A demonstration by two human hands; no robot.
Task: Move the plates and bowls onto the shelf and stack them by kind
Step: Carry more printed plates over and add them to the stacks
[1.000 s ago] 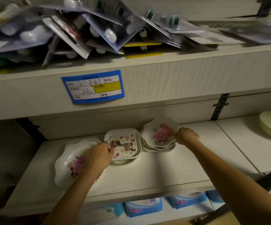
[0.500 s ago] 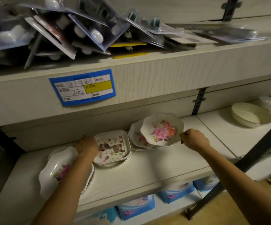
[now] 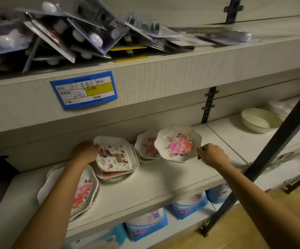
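Right hand (image 3: pixel 212 154) clamped on the right rim of a scalloped flower dish (image 3: pixel 178 143), thumb and curled fingers pinching the edge. Held tilted, printed face toward the camera, far rim highest. Slightly wider than deep as seen, long axis running left to right along the shelf. Overlaps the right side of the stack of flower dishes (image 3: pixel 146 146) behind it — touching or clear of it, cannot tell.

Left hand (image 3: pixel 84 151) gripping the left rim of the top square dish (image 3: pixel 116 156), fingers curled over the edge. Sits askew on the stack of square dishes (image 3: pixel 116 175), left side raised, one corner turned toward the front edge. Just beside the flower stack, rims near or touching.

Under the left forearm, big flower plates (image 3: pixel 84 191) stacked at the left end of the shelf (image 3: pixel 154 182), near rim close to the front edge.

Bare board in front of both middle stacks, right up to the front edge. More bare board to the right of the held dish, across a seam, as far as a cream bowl (image 3: pixel 258 121) well apart. Overhead, the upper shelf (image 3: pixel 181 72) with its blue price label (image 3: pixel 83 89) and heaped blister packs (image 3: pixel 64 38). On the right, a dark post (image 3: pixel 271 141) slanting across in front of the shelf, near the right forearm. Below, blue-and-white packs (image 3: pixel 147 223).
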